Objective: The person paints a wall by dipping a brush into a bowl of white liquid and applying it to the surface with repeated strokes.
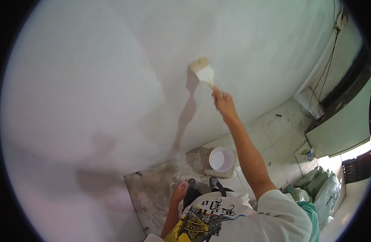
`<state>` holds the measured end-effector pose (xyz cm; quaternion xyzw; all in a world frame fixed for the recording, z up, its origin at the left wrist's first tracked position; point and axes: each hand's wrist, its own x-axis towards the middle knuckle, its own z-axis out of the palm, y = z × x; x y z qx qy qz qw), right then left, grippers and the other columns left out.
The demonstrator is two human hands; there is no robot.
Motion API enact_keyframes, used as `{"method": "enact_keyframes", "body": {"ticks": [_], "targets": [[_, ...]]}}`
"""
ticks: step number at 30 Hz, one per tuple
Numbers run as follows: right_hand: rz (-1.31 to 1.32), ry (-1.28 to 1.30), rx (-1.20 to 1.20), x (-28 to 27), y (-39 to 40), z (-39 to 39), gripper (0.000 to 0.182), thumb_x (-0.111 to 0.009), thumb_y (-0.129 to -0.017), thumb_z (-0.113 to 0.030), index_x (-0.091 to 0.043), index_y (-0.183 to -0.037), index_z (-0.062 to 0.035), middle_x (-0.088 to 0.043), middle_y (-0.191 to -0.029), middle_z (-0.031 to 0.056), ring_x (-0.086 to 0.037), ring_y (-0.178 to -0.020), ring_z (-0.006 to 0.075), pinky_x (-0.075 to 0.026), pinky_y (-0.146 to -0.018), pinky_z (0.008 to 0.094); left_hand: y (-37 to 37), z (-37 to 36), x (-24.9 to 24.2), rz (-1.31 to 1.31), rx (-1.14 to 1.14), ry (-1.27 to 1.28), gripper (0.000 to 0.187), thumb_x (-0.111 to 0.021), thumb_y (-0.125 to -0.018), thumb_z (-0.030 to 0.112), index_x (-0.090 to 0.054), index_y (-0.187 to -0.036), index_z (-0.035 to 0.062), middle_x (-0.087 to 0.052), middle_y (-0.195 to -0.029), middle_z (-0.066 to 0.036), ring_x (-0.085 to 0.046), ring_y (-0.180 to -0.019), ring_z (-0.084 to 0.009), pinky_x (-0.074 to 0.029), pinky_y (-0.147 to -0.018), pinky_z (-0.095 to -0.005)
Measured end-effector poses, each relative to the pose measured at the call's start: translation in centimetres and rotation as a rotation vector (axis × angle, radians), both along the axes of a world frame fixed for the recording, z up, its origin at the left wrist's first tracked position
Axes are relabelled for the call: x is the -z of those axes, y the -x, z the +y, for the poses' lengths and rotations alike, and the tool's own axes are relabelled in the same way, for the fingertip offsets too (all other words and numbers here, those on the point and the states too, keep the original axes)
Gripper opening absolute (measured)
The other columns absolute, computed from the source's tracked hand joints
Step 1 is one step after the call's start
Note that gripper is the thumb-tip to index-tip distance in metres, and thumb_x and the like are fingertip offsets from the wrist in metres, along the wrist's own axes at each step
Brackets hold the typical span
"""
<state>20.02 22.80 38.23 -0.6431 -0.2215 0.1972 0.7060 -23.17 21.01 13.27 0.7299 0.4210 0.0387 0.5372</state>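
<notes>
My right hand, at the end of an outstretched arm, is closed round the handle of a wide paintbrush. The brush has a whitish body, and its pale tan bristles are up against the white wall. Its shadow and the arm's fall on the wall just left of them. Low at my side, my left hand hangs with the fingers curled in, and nothing shows in it. Between the wall and my feet stands a round white bucket with white liquid inside.
Under the bucket is a tan block-like support on the stained tile floor. Filled sacks are piled at the lower right. A pale panel leans at the right, and dark cables hang along the far corner.
</notes>
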Motion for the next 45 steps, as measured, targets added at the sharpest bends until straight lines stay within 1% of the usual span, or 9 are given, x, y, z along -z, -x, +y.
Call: {"method": "enact_keyframes", "body": {"ticks": [4, 5, 6, 9, 13, 20, 33, 36, 45], "targets": [[0.068, 0.423, -0.038, 18.3, 3.8, -1.6, 0.049, -0.054, -0.094, -0.048, -0.060, -0.072, -0.0044, -0.051, -0.055, 0.0029, -0.048, -0.054, 0.0136, -0.038, -0.051, 0.0344, -0.5, 0.2, 1.8, -0.073, 0.049, -0.083, 0.034, -0.055, -0.097, 0.028, -0.060, -0.106, -0.0032, -0.069, -0.101, -0.019, -0.068, -0.095, -0.0274, -0.051, -0.081, -0.0355], [0.018, 0.576, -0.122, 22.3, 4.7, -3.6, 0.049, -0.053, -0.093, -0.047, -0.065, -0.076, -0.0027, -0.059, -0.066, 0.0119, -0.057, -0.067, 0.0251, -0.043, -0.063, 0.0401, -0.7, -0.1, 1.7, -0.079, 0.046, -0.054, 0.032, -0.055, -0.096, 0.028, -0.061, -0.103, -0.0028, -0.069, -0.098, -0.019, -0.068, -0.092, -0.0268, -0.051, -0.079, -0.0354], [-0.029, 0.726, -0.208, 24.5, 5.7, -6.0, 0.049, -0.052, -0.093, -0.045, -0.069, -0.079, -0.0009, -0.067, -0.076, 0.0208, -0.065, -0.081, 0.0365, -0.048, -0.076, 0.0459, -1.4, -0.1, 0.7, -0.084, 0.047, -0.024, 0.031, -0.055, -0.096, 0.028, -0.061, -0.101, -0.0024, -0.069, -0.095, -0.018, -0.069, -0.089, -0.0263, -0.051, -0.076, -0.0352], [-0.119, 0.770, -0.228, 28.5, 8.9, -13.2, 0.046, -0.050, -0.093, -0.042, -0.070, -0.088, -0.0014, -0.067, -0.088, 0.0246, -0.063, -0.093, 0.0433, -0.048, -0.083, 0.0499, -3.9, 0.9, -1.6, 0.069, 0.195, 0.018, 0.030, -0.056, -0.096, 0.028, -0.062, -0.094, -0.0010, -0.068, -0.088, -0.017, -0.068, -0.079, -0.0253, -0.051, -0.070, -0.0354], [-0.149, 1.157, -0.162, 30.8, 11.1, -17.6, 0.039, -0.051, -0.091, -0.036, -0.069, -0.097, -0.0022, -0.068, -0.092, 0.0229, -0.066, -0.087, 0.0405, -0.052, -0.079, 0.0471, -5.5, 0.5, 2.5, 0.284, 0.443, 0.148, 0.029, -0.056, -0.095, 0.027, -0.061, -0.095, -0.0008, -0.065, -0.087, -0.015, -0.066, -0.080, -0.0189, -0.049, -0.068, -0.0343], [-0.119, 1.295, -0.227, 41.0, 10.7, -16.6, 0.037, -0.051, -0.092, -0.035, -0.069, -0.097, -0.0034, -0.069, -0.093, 0.0206, -0.066, -0.087, 0.0392, -0.053, -0.078, 0.0475, -7.0, -1.6, 14.4, 0.232, 0.749, -0.204, 0.038, -0.061, -0.089, 0.022, -0.045, -0.119, 0.0038, -0.054, -0.109, -0.020, -0.060, -0.095, -0.0384, -0.052, -0.077, -0.0457], [-0.124, 1.337, -0.327, 48.3, 11.5, -12.8, 0.035, -0.051, -0.091, -0.033, -0.068, -0.092, -0.0027, -0.068, -0.087, 0.0228, -0.068, -0.082, 0.0394, -0.054, -0.074, 0.0485, -9.5, -2.5, 15.8, 0.274, 0.571, 0.033, 0.045, -0.059, -0.091, 0.020, -0.041, -0.127, 0.0001, -0.049, -0.123, -0.021, -0.057, -0.108, -0.0376, -0.050, -0.087, -0.0453], [-0.123, 1.306, -0.242, 44.5, 12.3, -14.4, 0.034, -0.051, -0.093, -0.033, -0.065, -0.093, -0.0026, -0.067, -0.082, 0.0231, -0.067, -0.075, 0.0400, -0.053, -0.068, 0.0498, -9.8, -3.4, 17.5, 0.032, 0.665, -0.256, 0.056, -0.060, -0.089, 0.021, -0.036, -0.136, 0.0005, -0.040, -0.139, -0.021, -0.046, -0.125, -0.0376, -0.042, -0.100, -0.0455], [-0.144, 1.219, -0.118, 40.1, 17.3, -21.6, 0.024, -0.049, -0.097, -0.028, -0.049, -0.109, -0.0067, -0.066, -0.075, 0.0206, -0.065, -0.065, 0.0404, -0.052, -0.057, 0.0497, -15.2, -5.2, 17.2, 0.371, 0.950, -0.539, 0.087, -0.064, -0.083, 0.032, -0.017, -0.152, 0.0050, -0.008, -0.160, -0.011, -0.010, -0.147, -0.0347, -0.022, -0.113, -0.0547]]}}
